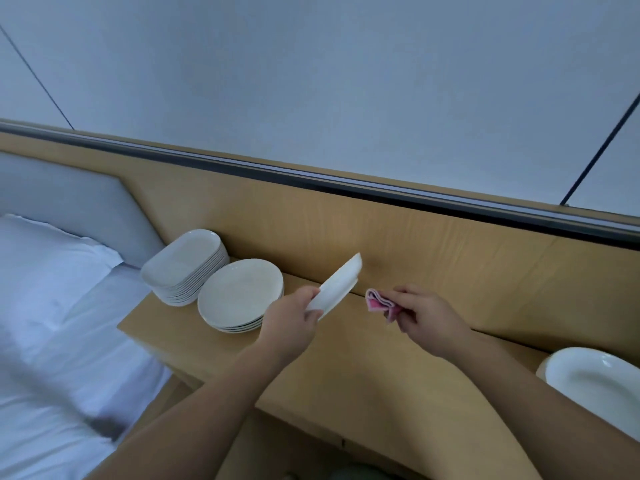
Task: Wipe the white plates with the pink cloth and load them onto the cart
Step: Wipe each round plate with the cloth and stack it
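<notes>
While the left hand [291, 315] grips a white plate [337, 285] by its near rim, fingers curled round the edge, the plate tilts up above the wooden shelf [346, 368]. Just right of it, apart from the plate, the right hand [427, 320] pinches a folded pink cloth [379, 303] between fingers and thumb. Left on the shelf stand two stacks of plates: round [239, 294] and, farther left, oblong [185, 263]. Another dish [599, 379] lies far right. A bed [52, 306] is at left.
</notes>
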The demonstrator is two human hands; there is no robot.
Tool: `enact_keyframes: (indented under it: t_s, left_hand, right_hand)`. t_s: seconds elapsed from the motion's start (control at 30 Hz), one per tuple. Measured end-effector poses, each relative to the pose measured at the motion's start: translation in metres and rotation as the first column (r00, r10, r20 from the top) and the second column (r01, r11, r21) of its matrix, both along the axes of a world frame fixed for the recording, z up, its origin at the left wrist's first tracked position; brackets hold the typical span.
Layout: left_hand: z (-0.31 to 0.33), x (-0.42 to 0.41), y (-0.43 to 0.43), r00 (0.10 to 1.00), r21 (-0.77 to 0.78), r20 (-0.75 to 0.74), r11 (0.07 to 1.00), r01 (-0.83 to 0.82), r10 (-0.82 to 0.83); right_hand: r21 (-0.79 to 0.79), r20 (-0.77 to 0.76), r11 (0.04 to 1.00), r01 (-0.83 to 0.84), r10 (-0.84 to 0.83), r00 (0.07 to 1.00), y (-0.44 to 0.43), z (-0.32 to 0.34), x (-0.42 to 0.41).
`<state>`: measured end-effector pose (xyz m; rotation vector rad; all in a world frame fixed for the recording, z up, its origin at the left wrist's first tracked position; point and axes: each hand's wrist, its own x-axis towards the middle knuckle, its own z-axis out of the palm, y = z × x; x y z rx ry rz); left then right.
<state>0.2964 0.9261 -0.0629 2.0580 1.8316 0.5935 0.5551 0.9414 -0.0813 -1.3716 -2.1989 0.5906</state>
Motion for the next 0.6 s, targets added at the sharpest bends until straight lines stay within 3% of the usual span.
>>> enact_keyframes:
  t_s: [0.23,0.6]
  left_hand:
    - [0.0,-0.049,0.003,0.991,0.089,-0.129,0.996,-0.009,0.021]
    - [-0.027,-0.121,0.015,0.975,0.024,-0.224,1.0,0.012,-0.007]
  right_hand:
    - [0.001,-0.01,0.999,-0.032,0.032,0.999,0.015,0.005,-0.043]
    - [-0.006,0.027,1.0,-0.019,0.02,0.999,0.026,0.003,-0.097]
